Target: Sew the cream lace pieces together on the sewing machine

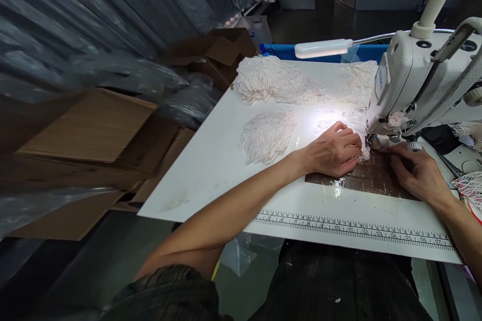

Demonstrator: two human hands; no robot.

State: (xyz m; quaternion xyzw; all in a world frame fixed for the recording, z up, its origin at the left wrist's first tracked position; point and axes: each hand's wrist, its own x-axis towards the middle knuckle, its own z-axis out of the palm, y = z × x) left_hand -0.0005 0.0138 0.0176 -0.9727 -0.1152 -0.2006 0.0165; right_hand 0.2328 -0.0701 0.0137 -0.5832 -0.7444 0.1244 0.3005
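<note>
My left hand (333,149) is closed, its fingers curled on a piece of white lace (365,154) just left of the presser foot. Across from it, my right hand (419,170) rests beside the needle area of a white sewing machine (395,80). Its index finger reaches toward the foot, with the thumb apart from it; the other fingers are mostly hidden. A shiny brown sheet (361,180) lies under both hands. More lace (335,115) spreads behind my left hand under a bright light.
Piles of lace (267,80) and a smaller lace bundle (267,135) lie on the white table (226,180). A ruler strip (354,230) runs along its front edge. Scissors (450,164) are at right. Cardboard boxes (86,125) stand left; a lamp (324,48) hangs behind.
</note>
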